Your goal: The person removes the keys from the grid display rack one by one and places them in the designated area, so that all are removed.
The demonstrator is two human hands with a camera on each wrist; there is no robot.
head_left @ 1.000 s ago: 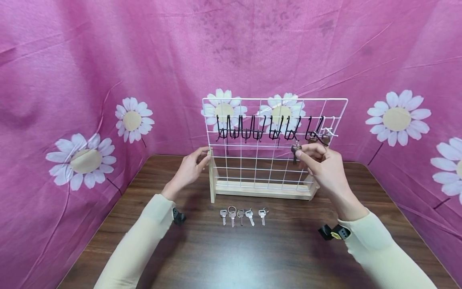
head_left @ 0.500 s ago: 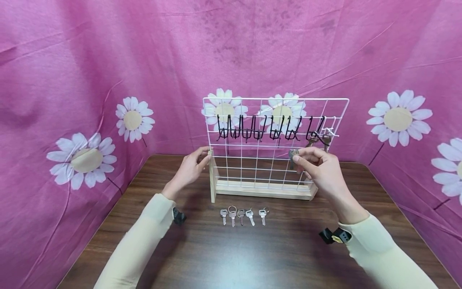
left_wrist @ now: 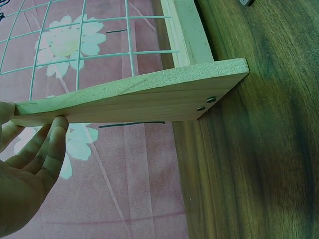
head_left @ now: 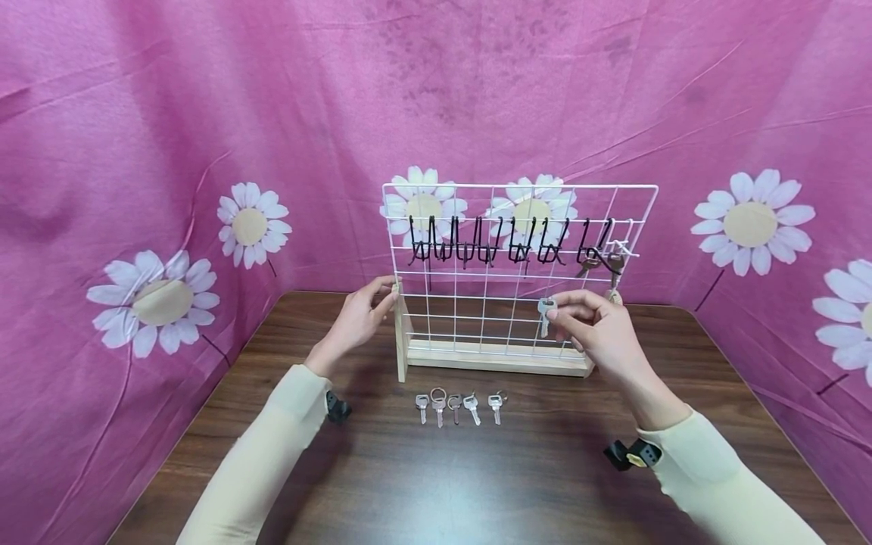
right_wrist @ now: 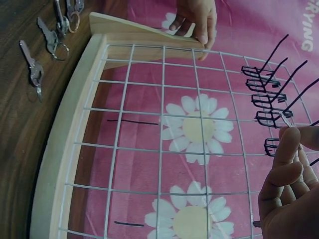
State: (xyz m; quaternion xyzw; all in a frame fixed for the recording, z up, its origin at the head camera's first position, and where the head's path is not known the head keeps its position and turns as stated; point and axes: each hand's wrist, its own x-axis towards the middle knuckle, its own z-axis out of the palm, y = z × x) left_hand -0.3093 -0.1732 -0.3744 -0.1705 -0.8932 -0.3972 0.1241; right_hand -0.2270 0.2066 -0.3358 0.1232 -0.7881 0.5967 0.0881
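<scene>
In the head view, my right hand (head_left: 599, 325) pinches a silver key (head_left: 546, 309) by its head between thumb and fingertips. The blade points down, in front of the wire grid and below the hooks. Only a thin edge of this key (right_wrist: 286, 119) shows in the right wrist view. My left hand (head_left: 359, 312) holds the upper end of the stand's left wooden side (left_wrist: 129, 97), fingertips on its outer face. Black hooks (head_left: 521, 250) line the white wire grid (head_left: 521, 186). At the right end hang two darker keys (head_left: 589, 263).
Several keys (head_left: 471, 409), some with rings, lie in a row on the brown wooden table (head_left: 381, 484) before the rack. The stand's wooden base bar (head_left: 497, 359) runs along the bottom. A pink cloth with daisies (head_left: 163, 303) surrounds the table at back and sides.
My right hand has come down and slightly left from just below the hooks, carrying the key, whose flat face now shows brightly. The left hand stays on the stand.
</scene>
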